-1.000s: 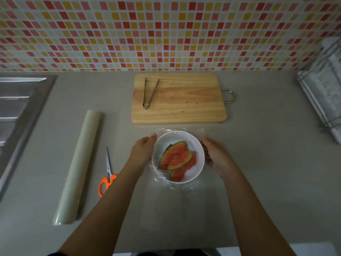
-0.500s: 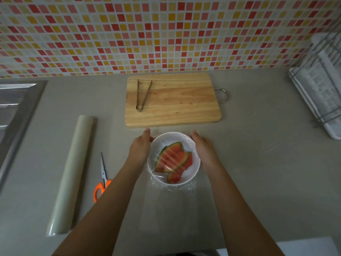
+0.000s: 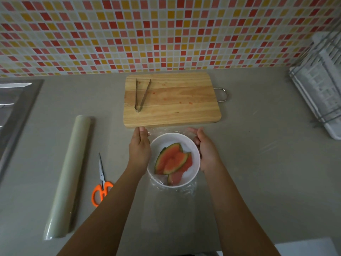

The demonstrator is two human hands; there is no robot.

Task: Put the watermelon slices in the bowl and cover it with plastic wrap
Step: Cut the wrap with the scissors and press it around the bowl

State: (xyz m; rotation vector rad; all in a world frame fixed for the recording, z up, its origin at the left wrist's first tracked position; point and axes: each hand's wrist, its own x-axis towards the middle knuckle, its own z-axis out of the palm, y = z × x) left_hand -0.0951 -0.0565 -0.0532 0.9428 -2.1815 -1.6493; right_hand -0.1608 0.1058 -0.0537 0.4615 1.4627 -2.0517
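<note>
As red watermelon slices (image 3: 171,159) lie in the round white bowl (image 3: 173,134) near the rectangular wooden board (image 3: 175,108), filling is judged done; clear plastic wrap (image 3: 173,190) is pressed by the flat left hand (image 3: 140,146), pinched by the right hand (image 3: 207,152); tucking remains.

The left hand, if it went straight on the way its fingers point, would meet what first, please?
Probably the wooden cutting board: the left hand, beside the bowl, points straight at its near edge, fingertips almost there; depth is unclear.

We recorded under dim, even light; the roll (image 3: 68,174) cast a soft shadow to its right, the plastic wrap (image 3: 173,190) glinted faintly, and wide-angle distortion bowed the tiled wall (image 3: 166,34) at the edges.
</note>
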